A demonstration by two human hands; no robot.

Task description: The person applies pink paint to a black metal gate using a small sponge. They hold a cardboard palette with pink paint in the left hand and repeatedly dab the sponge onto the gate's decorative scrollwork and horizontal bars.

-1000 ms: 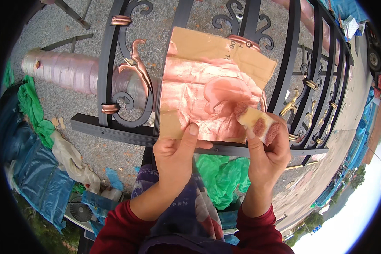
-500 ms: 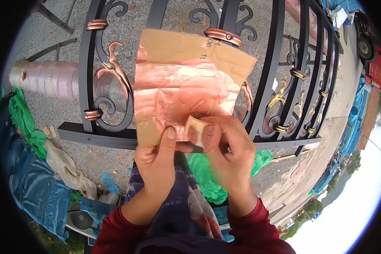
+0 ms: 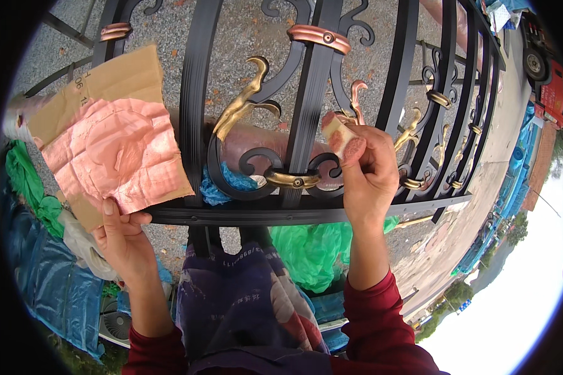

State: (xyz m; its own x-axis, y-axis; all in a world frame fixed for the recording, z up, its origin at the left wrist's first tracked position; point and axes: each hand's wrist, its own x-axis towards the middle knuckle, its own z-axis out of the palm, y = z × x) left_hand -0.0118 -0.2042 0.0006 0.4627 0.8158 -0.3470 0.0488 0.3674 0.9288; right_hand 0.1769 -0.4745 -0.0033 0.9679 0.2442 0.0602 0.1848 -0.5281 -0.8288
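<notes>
My left hand [image 3: 128, 247] pinches the lower edge of a cardboard piece [image 3: 109, 140], thumb on top. Copper-coloured paint covers most of its face, with a wet patch in the middle. Between the fingers and thumb of my right hand [image 3: 375, 175] is a small pale sponge [image 3: 339, 139], stained copper. The sponge is close to a leaf ornament [image 3: 358, 100] that shows copper on the black metal railing [image 3: 308, 119]; whether they touch I cannot tell. Left of it, another leaf ornament [image 3: 241, 115] is gold. The upper collar [image 3: 319, 39] is copper, the lower collar [image 3: 292, 180] gold.
Plastic-wrapped rolls [image 3: 253, 144] lie on the gravel behind the railing. Green plastic sheeting [image 3: 313, 253] is below its bottom rail, and blue sheeting [image 3: 50, 275] spreads at the left. More railing panels recede to the right, towards a red vehicle [image 3: 553, 97].
My hands have moved apart. The left one carried the cardboard to the left and tilted it; the right one lifted the sponge off the paint, up and right to the leaf ornament.
</notes>
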